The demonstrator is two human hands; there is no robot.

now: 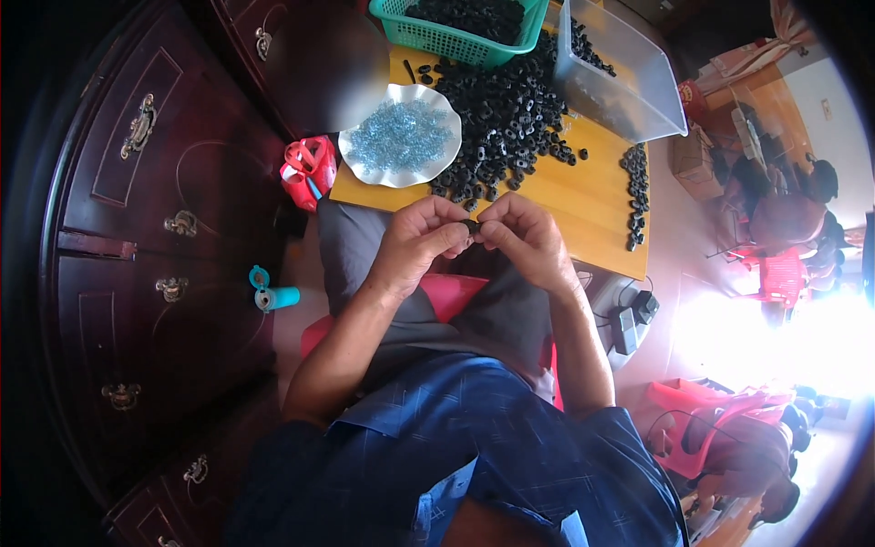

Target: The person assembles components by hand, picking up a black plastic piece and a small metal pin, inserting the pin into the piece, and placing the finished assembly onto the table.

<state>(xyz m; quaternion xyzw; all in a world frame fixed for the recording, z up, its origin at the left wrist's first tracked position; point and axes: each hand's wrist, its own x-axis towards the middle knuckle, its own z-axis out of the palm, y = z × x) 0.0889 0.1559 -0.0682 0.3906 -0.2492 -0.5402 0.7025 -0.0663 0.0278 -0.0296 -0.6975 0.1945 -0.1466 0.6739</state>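
Observation:
Both hands meet over my lap, just in front of the table's near edge. Between the fingertips sits a small black part (470,226), mostly covered by fingers. My left hand (423,239) pinches it from one side, and my right hand (523,237) pinches it from the other. Just beyond lies a large heap of small black plastic parts (497,123), many with holes. A white plate with a wavy rim (350,153) stands left of the heap and bears many small, shiny, bluish pieces, perhaps springs, too small to make out.
On the wooden table (583,214) stand a green basket (447,41) and a clear plastic bin (629,91), both with black parts. A row of parts (635,196) lies near the right edge. Dark cabinets (173,237) line the left; a turquoise bottle (277,297) stands below. People sit at right.

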